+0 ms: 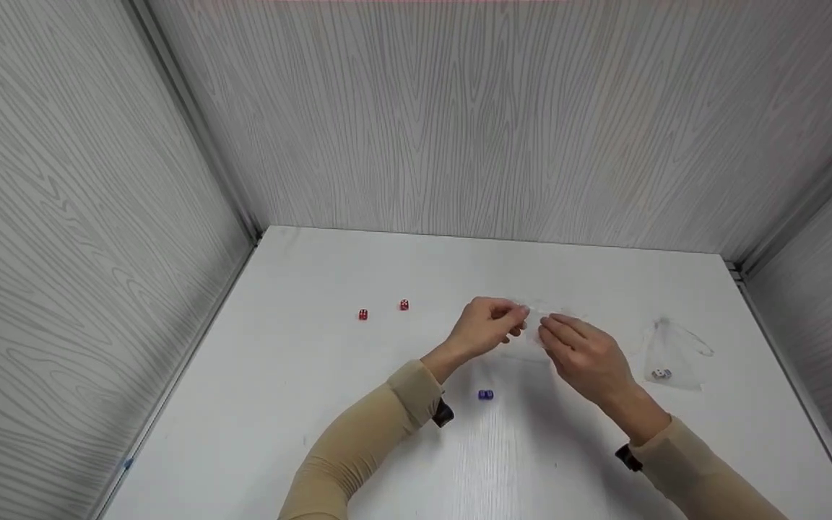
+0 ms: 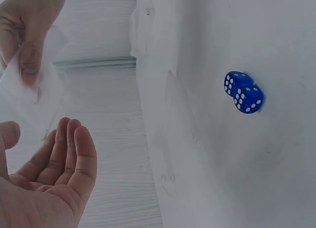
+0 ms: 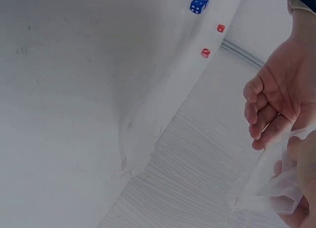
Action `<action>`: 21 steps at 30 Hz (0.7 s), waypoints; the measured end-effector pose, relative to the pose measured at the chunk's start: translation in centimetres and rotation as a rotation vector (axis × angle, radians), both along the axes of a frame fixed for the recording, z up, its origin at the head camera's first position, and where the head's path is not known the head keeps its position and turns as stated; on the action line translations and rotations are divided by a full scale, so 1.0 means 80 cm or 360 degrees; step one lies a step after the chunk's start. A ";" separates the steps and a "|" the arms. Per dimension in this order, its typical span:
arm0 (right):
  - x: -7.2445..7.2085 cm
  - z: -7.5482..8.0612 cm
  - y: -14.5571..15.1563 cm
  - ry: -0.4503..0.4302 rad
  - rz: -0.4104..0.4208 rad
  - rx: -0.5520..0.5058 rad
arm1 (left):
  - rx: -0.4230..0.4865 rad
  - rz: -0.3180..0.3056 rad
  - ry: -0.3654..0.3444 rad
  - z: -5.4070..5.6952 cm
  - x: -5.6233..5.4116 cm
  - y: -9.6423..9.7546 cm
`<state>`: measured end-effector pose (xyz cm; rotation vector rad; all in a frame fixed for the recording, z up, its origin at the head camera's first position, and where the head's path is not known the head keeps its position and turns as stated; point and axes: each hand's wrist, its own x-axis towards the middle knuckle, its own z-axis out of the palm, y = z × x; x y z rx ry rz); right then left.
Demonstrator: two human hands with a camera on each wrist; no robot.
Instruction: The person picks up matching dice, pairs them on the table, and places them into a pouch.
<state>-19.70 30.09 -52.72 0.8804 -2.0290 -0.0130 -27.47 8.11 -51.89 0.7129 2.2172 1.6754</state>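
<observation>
My right hand pinches a sheer, whitish bag between thumb and fingers, above the table. The left hand is raised beside it, its fingers bent loosely and its fingertips close to the bag's edge. In the left wrist view a gap shows between left thumb and fingers; whether they touch the bag is unclear. Two blue dice with white dots sit side by side on the table below the hands. Another sheer bag lies flat on the table beneath them.
Two red dice stand apart at the left of the white table. To the right lies a sheer drawstring bag with whitish dice inside. Wood-grain panels enclose the table's back and sides.
</observation>
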 end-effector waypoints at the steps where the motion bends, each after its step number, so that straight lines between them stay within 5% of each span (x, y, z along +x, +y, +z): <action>1: 0.000 -0.002 -0.002 0.0013 0.0003 0.0025 | 0.0011 0.0009 0.0010 0.000 0.000 0.001; 6: 0.001 -0.009 -0.009 0.0029 0.0021 0.0080 | 0.0064 0.0036 0.0068 0.000 0.002 0.001; 12: -0.002 -0.013 -0.012 -0.0116 0.0223 -0.0110 | 0.0128 0.0073 0.0239 0.006 0.001 -0.005; 16: -0.001 -0.017 -0.009 -0.0257 0.0359 -0.0485 | 0.0160 0.0109 0.0353 0.011 0.003 -0.016; 21: 0.000 -0.017 -0.002 -0.0730 0.0193 -0.1212 | 0.0183 0.0146 0.0446 0.021 0.003 -0.032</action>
